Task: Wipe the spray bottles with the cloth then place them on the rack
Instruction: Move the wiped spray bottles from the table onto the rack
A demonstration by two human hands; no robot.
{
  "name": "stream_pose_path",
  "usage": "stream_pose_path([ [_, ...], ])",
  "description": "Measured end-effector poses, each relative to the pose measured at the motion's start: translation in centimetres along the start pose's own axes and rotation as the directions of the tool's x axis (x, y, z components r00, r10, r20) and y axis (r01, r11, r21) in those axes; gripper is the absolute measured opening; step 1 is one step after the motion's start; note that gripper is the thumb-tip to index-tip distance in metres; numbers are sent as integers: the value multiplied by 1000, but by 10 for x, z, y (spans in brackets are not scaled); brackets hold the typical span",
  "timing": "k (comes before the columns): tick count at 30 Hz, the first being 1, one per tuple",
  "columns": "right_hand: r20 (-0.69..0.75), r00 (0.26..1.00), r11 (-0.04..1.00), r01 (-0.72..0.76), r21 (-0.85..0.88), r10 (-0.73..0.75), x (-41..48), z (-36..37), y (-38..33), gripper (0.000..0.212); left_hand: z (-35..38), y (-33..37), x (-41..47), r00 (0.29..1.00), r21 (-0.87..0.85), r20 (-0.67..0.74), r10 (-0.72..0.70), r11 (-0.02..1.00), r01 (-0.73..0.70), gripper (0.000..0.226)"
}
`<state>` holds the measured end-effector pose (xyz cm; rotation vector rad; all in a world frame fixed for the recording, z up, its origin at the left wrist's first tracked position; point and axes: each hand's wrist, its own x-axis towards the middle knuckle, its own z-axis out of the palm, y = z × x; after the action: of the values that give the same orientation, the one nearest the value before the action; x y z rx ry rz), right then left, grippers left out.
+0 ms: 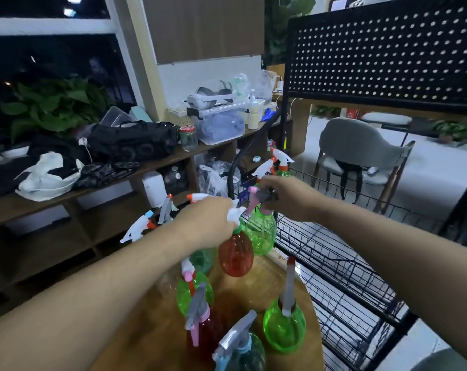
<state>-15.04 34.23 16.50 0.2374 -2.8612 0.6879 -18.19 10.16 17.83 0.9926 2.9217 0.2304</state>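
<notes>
My left hand (208, 219) is wrapped around the white trigger head and neck of the red spray bottle (235, 257). I hold it up there so the round body hangs bare and stays reachable for wiping. The bottle is at the far edge of the round wooden table (256, 287), just beside the rack. I cannot tell whether its base is on the wood or just off it.

My right hand (290, 198) is curled around a small dark grey wad, which I take to be the cloth (266, 195). It is bunched tight in the fingers and sits against the pink trigger head of the green spray bottle (262, 234), which stands right behind the red one. I judge this to be the wiping step, with the cloth working around the sprayer tops where the two bottles crowd together.

The black wire rack (334, 253) stands directly to the right of the table, so a cleaned bottle only needs a short move across. Two green bottles with white triggers (282, 163) already stand at the rack's far left corner, leaving the near shelf wire open for the rest.

Several more bottles wait on the table nearer to me. They are packed closely enough that a careless arm could topple one.
</notes>
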Motion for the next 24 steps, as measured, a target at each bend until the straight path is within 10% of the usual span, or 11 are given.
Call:
stream_pose_path([
  [24,-216,955,964,-235,-123,205,11,-109,56,18,-36,73,120,960,-119,-260,102,983,-136,25],
])
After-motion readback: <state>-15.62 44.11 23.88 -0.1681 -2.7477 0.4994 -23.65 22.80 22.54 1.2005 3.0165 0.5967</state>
